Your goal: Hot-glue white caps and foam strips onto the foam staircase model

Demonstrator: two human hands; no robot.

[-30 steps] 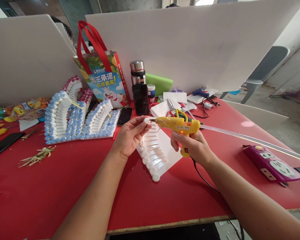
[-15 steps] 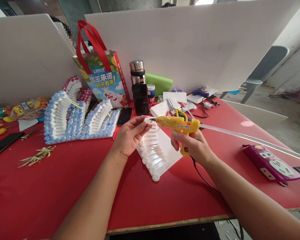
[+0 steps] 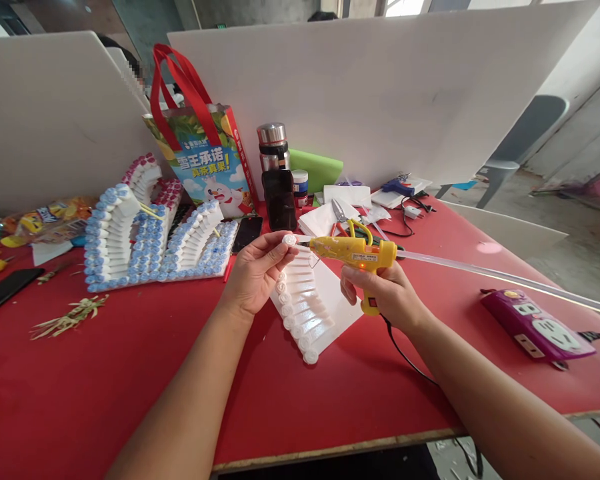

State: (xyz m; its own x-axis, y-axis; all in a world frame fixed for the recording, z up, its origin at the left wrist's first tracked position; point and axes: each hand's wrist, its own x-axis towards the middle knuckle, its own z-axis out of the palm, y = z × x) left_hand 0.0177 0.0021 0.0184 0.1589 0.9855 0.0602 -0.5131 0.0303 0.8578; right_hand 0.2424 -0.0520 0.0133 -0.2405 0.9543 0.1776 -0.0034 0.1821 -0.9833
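My left hand (image 3: 257, 273) pinches a small white rolled rosette (image 3: 289, 240) between thumb and fingertips. Its stem-like white strip runs toward the nozzle of a yellow hot glue gun (image 3: 347, 252); whether the two touch I cannot tell. My right hand (image 3: 387, 290) is wrapped round the gun's handle, and an orange light glows on its body. A long clear glue stick (image 3: 480, 272) sticks out of the gun's back. Below both hands lies a white board (image 3: 337, 310) with a curved row of white rolled pieces (image 3: 300, 313) fixed along it.
Blue-and-white rolled pieces (image 3: 155, 247) stand at the left beside a printed bag (image 3: 210, 160). A flask (image 3: 273, 143), a phone (image 3: 279, 200) and scissors (image 3: 339, 211) are at the back. At the right lies a purple power strip (image 3: 537, 327). Dried stalks (image 3: 73, 317) lie at the left.
The view has shifted slightly. Both hands keep their grips, and the white rosette stays by the glue gun's nozzle, perhaps turned a little more toward me.
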